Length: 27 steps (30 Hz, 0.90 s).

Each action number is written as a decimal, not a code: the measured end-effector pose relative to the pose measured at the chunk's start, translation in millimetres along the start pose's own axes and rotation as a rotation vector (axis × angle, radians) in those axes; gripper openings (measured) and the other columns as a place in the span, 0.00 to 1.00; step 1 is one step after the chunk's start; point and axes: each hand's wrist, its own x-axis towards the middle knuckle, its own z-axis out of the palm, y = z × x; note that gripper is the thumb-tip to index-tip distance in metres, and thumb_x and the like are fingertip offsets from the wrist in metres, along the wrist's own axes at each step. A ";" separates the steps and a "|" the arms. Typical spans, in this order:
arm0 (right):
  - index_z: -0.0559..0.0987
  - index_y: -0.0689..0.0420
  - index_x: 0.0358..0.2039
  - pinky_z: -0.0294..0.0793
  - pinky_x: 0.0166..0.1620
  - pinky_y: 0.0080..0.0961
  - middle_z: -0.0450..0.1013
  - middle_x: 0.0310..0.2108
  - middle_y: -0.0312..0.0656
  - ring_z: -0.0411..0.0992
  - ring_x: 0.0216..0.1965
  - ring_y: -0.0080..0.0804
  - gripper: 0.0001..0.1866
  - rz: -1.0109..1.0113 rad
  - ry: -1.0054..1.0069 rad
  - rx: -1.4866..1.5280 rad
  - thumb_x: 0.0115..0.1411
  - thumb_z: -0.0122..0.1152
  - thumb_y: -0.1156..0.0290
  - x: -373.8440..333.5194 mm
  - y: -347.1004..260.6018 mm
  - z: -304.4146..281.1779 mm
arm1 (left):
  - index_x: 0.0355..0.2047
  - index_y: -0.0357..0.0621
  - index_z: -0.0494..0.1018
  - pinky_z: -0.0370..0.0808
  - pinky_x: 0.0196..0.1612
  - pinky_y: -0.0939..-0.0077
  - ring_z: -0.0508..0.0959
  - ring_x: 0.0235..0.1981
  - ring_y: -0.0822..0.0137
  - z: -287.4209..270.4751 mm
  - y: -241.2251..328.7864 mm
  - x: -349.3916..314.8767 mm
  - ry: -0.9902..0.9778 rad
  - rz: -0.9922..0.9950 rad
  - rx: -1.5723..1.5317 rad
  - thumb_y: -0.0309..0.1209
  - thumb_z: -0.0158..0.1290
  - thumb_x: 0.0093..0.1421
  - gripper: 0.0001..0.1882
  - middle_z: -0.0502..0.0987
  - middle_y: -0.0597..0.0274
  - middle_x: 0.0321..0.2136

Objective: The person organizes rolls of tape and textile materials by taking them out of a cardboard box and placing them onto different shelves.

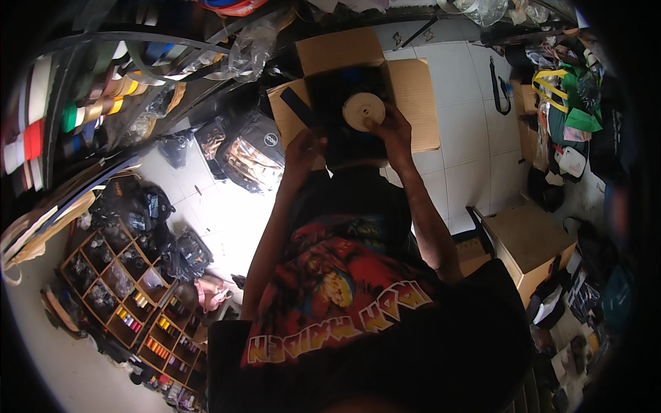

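My right hand (395,134) grips a pale round spool (363,103) by its lower right edge, thumb on its flat face. The spool has a small hole in its middle and is held over an open cardboard box (415,103). Beside the box's left flap, my left hand (303,153) is closed with bent fingers at the lower end of a flat dark strap (297,107). The strap slants up and left across the flap. Dark contents in the box are too shadowed to make out.
Shelves of coloured ribbon rolls (31,141) stand at the left. A wooden rack (103,289) with thread spools is at lower left. Wrapped bags (251,155) lie left of the box. A brown cabinet (530,237) stands at right, below piled bags (575,103).
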 end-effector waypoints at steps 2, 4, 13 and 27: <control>0.72 0.62 0.54 0.74 0.52 0.26 0.77 0.45 0.48 0.75 0.48 0.31 0.32 -0.019 -0.090 0.048 0.48 0.75 0.74 -10.3 -20.3 16.4 | 0.47 0.33 0.72 0.76 0.41 0.75 0.80 0.40 0.67 14.2 49.5 7.2 -0.040 0.057 -0.159 0.29 0.58 0.61 0.16 0.80 0.56 0.39; 0.72 0.62 0.54 0.75 0.52 0.26 0.77 0.45 0.48 0.74 0.49 0.31 0.33 -0.071 -0.198 0.062 0.48 0.75 0.74 -16.4 -38.9 37.5 | 0.46 0.32 0.72 0.76 0.40 0.77 0.79 0.38 0.69 10.3 71.2 11.9 0.008 0.058 -0.127 0.30 0.59 0.60 0.17 0.80 0.56 0.38; 0.63 0.57 0.62 0.78 0.50 0.30 0.66 0.56 0.45 0.71 0.52 0.37 0.46 -0.448 -0.510 -0.237 0.42 0.77 0.78 -28.6 -72.7 161.8 | 0.38 0.28 0.74 0.81 0.39 0.72 0.81 0.33 0.65 -91.4 99.1 -23.1 0.339 0.065 -0.459 0.30 0.62 0.57 0.16 0.79 0.53 0.32; 0.69 0.56 0.56 0.73 0.44 0.30 0.70 0.46 0.42 0.72 0.45 0.32 0.43 -1.076 -0.488 -0.685 0.40 0.81 0.63 -62.8 -71.8 451.9 | 0.51 0.28 0.64 0.77 0.41 0.76 0.80 0.38 0.67 -302.8 121.1 -83.0 0.832 0.465 -0.713 0.28 0.63 0.56 0.27 0.80 0.49 0.38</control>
